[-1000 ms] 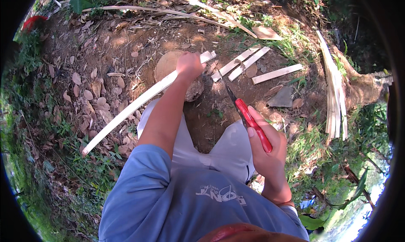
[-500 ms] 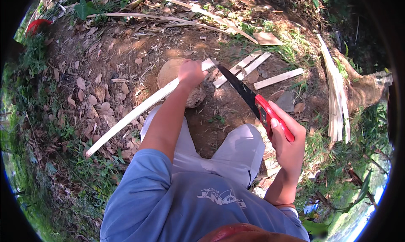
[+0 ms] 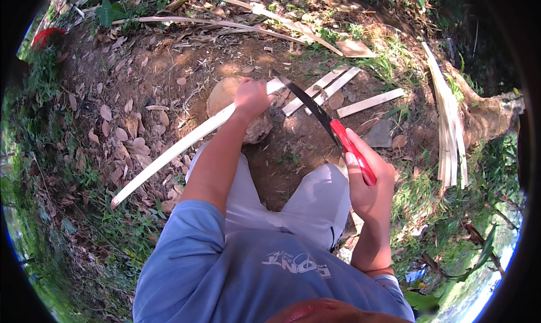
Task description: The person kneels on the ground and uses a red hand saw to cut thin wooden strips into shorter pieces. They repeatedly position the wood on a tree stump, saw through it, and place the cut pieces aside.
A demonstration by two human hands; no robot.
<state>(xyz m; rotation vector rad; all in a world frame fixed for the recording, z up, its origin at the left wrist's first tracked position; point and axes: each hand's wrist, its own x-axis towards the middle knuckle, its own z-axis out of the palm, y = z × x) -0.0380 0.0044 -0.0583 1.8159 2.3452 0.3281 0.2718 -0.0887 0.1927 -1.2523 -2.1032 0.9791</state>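
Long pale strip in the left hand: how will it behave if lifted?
The strip looks slender, so probably light. Its length may let it flex. Since the left hand grips it near one end, the other may droop or swing.

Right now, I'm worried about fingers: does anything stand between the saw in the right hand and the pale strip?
Nothing visible: in this view the saw meets the end of the pale strip, with the left hand close beside, not between.
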